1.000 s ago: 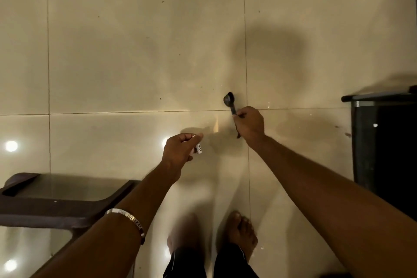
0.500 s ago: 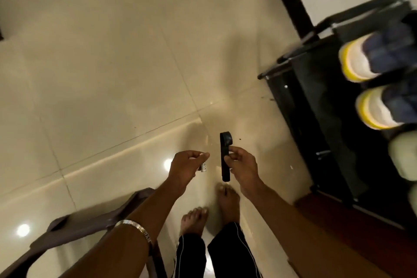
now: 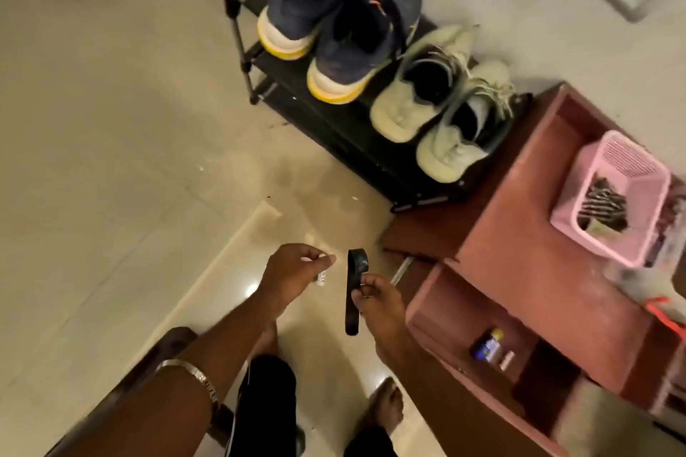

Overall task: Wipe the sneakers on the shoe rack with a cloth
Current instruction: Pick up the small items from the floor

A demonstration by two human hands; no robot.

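Sneakers: navy pair (image 3: 334,22) with yellow-edged soles at the left end of the black shoe rack (image 3: 356,145); pale pair (image 3: 441,104) at the right end, heels toward the front edge.
Left hand (image 3: 293,271): pinches a small white item (image 3: 321,276).
Right hand (image 3: 378,302): pinches a black strip (image 3: 354,289) hanging upright.
Hands: close, not touching.
Beside rack: reddish cabinet (image 3: 538,252), pink basket (image 3: 616,197) on its top.
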